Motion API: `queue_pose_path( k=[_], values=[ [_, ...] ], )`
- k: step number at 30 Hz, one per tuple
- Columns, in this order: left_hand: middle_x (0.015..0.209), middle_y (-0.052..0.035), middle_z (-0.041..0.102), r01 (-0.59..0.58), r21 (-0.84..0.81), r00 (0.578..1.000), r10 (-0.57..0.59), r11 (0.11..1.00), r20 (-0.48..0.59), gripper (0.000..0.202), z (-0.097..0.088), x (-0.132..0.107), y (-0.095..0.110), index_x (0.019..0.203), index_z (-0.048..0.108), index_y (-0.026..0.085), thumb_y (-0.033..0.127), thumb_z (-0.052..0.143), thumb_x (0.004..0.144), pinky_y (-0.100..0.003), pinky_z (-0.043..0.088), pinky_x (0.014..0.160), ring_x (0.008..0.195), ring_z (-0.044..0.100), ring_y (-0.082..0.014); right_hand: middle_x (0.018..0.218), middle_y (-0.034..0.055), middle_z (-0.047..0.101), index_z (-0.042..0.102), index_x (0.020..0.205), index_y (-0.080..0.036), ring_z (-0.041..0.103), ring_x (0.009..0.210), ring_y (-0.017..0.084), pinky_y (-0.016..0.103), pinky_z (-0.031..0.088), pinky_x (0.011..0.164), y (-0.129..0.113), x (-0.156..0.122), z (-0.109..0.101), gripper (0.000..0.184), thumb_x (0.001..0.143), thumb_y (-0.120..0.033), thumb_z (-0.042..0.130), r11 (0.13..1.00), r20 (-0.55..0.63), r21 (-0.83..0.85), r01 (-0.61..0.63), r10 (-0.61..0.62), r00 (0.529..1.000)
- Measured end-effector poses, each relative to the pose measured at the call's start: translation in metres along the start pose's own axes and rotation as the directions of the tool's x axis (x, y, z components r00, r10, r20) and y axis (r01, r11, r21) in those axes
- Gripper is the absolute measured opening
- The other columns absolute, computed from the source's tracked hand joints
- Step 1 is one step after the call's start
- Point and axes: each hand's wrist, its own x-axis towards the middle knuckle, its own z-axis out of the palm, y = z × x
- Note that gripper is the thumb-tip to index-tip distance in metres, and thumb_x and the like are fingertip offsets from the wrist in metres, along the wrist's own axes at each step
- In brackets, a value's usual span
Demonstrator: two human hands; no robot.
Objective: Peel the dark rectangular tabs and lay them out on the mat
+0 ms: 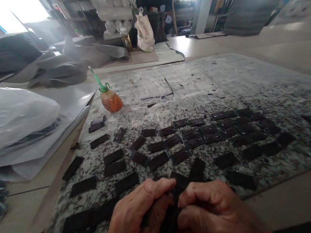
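Hands: left hand point(137, 216) and right hand point(216, 213) both closed, pinching one dark strip point(177, 194) between them at the speckled mat's point(248, 82) near edge.
Grip: likely best by the edges — fingertips only.
Laid strips point(172, 140): rows beyond, apart.

Black pieces point(158, 161); black-flecked white mat point(248, 79); orange bottle point(111, 101) with green spout point(96, 78); white bag point(15, 114)

Was workshop handling cut sheet material. Wide tabletop point(294, 199) carried stained, speckled cutting mat point(248, 79) strewn with small black cut pieces point(172, 140) (dozens, roughly in rows). Squeeze bottle point(109, 98) with green nozzle stood on mat. Material rolls point(114, 26) sat on shelves point(115, 14) behind; dark sheets point(58, 71) lay piled at left.
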Motion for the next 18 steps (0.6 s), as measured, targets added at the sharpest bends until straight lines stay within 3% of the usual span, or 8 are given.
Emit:
queue_pose_path(
  k=[3, 8, 13, 16, 18],
  values=[
    [0.085, 0.0059, 0.073, 0.015, -0.039, 1.0, -0.015, 0.999, 0.009, 0.02, 0.0, 0.001, -0.001, 0.101, 0.066, 0.03, 0.019, 0.057, 0.086, -0.011, 0.053, 0.065, 0.07, 0.069, -0.0086, 0.059, -0.0027, 0.058, 0.069, 0.071, -0.019, 0.048, 0.052, 0.008, 0.016, 0.036, 0.046, -0.003, -0.002, -0.011, 0.014, 0.077, -0.029, 0.062, 0.998, -0.043, -0.065, -0.024, 0.021, 0.999],
    [0.081, 0.0123, 0.072, 0.108, -0.138, 0.994, -0.107, 0.985, 0.011, 0.026, 0.003, 0.007, 0.0, 0.102, 0.064, 0.033, 0.013, 0.059, 0.085, -0.006, 0.048, 0.068, 0.068, 0.067, -0.0033, 0.051, -0.0043, 0.054, 0.067, 0.07, -0.018, 0.048, 0.045, 0.007, 0.016, 0.037, 0.044, -0.005, -0.005, -0.022, 0.017, 0.074, -0.034, 0.066, 0.994, -0.219, -0.093, -0.055, 0.033, 0.975],
    [0.083, 0.0132, 0.072, 0.116, -0.176, 0.991, -0.125, 0.978, -0.042, 0.026, 0.009, 0.012, 0.003, 0.099, 0.066, 0.034, 0.013, 0.061, 0.084, -0.008, 0.049, 0.066, 0.068, 0.067, -0.0039, 0.088, 0.0032, 0.07, 0.067, 0.098, -0.019, 0.051, 0.04, 0.005, 0.018, 0.041, 0.039, -0.006, 0.0, -0.016, 0.034, 0.068, -0.035, 0.072, 0.984, -0.17, 0.139, -0.114, 0.137, 0.976],
    [0.081, 0.0115, 0.072, 0.121, -0.169, 0.99, -0.131, 0.978, -0.046, 0.023, 0.01, 0.012, 0.005, 0.097, 0.067, 0.032, 0.014, 0.06, 0.084, -0.009, 0.05, 0.064, 0.068, 0.068, -0.0056, 0.057, -0.0028, 0.063, 0.067, 0.087, -0.018, 0.052, 0.039, 0.007, 0.016, 0.04, 0.039, -0.003, 0.005, -0.017, 0.023, 0.073, -0.035, 0.067, 0.984, -0.066, 0.123, -0.13, 0.138, 0.988],
    [0.078, 0.0104, 0.072, 0.133, -0.17, 0.989, -0.142, 0.977, -0.043, 0.022, 0.009, 0.012, 0.005, 0.097, 0.067, 0.031, 0.015, 0.06, 0.085, -0.011, 0.051, 0.063, 0.065, 0.067, -0.0066, 0.047, -0.0058, 0.056, 0.066, 0.08, -0.018, 0.054, 0.041, 0.008, 0.015, 0.041, 0.041, -0.002, 0.006, -0.021, 0.017, 0.075, -0.034, 0.067, 0.99, -0.088, 0.085, -0.115, 0.122, 0.989]
  ],
)
